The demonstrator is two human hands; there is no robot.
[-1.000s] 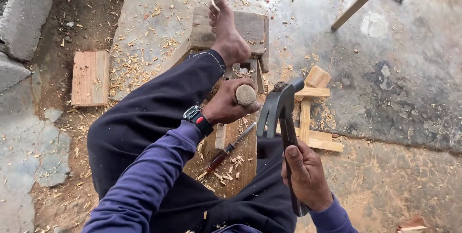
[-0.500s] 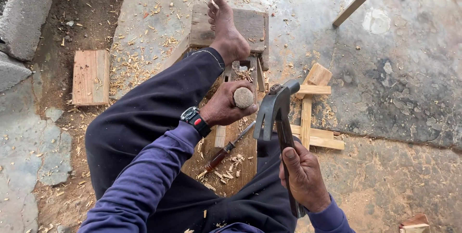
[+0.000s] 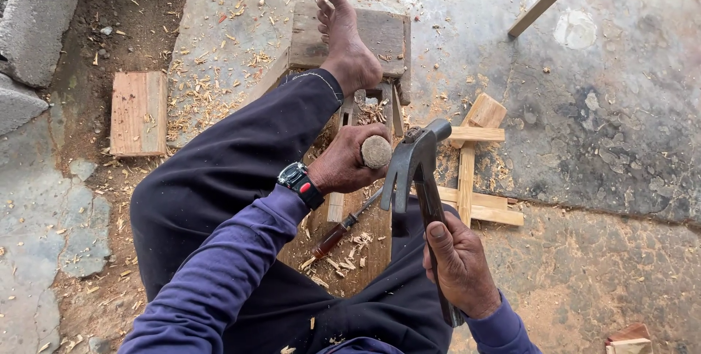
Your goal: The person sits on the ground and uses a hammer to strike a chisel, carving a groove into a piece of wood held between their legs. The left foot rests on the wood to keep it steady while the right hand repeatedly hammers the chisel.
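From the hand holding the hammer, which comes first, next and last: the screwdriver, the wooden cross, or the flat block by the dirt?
Counting out from the right hand:
1. The screwdriver, just to its left on the workpiece.
2. The wooden cross, ahead and slightly right on the floor, almost as near.
3. The flat block, far off to the left beside the dirt.

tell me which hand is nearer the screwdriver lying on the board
Left. The left hand, gripping a wooden chisel handle, sits just above the screwdriver without touching it. The right hand, holding the claw hammer, is farther off to its right.
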